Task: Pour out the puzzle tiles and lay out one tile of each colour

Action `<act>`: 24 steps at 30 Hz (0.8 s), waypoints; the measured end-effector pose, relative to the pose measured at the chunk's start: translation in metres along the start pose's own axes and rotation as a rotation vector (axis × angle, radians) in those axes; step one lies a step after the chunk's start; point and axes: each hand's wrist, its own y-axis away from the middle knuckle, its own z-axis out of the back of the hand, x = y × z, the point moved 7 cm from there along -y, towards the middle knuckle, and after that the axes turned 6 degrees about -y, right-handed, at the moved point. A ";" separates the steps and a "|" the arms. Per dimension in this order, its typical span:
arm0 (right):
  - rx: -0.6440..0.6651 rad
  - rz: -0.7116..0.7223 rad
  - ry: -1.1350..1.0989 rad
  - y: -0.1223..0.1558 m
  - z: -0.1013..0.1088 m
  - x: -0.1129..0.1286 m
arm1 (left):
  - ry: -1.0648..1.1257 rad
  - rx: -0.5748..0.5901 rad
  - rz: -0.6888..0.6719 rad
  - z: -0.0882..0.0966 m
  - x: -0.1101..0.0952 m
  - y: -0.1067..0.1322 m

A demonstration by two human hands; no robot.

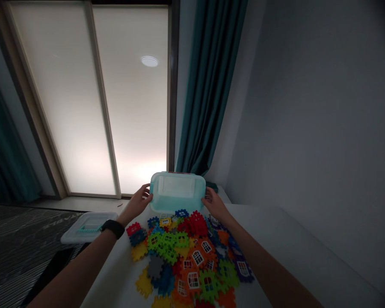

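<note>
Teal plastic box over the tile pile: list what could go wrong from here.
The teal plastic box is held only at its two ends by the left hand and right hand, right above the coloured interlocking plastic tiles, so a slip could drop it and scatter them. The clear lid lies close to the left forearm, near the edge of the white table, and might get knocked off.
</note>
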 end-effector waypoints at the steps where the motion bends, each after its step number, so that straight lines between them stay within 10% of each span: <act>1: 0.001 -0.014 0.007 -0.005 -0.002 -0.003 | 0.000 0.005 0.009 -0.002 0.004 -0.003; 24: 0.016 -0.132 0.026 -0.049 -0.026 -0.061 | 0.000 0.000 0.100 -0.036 0.062 -0.036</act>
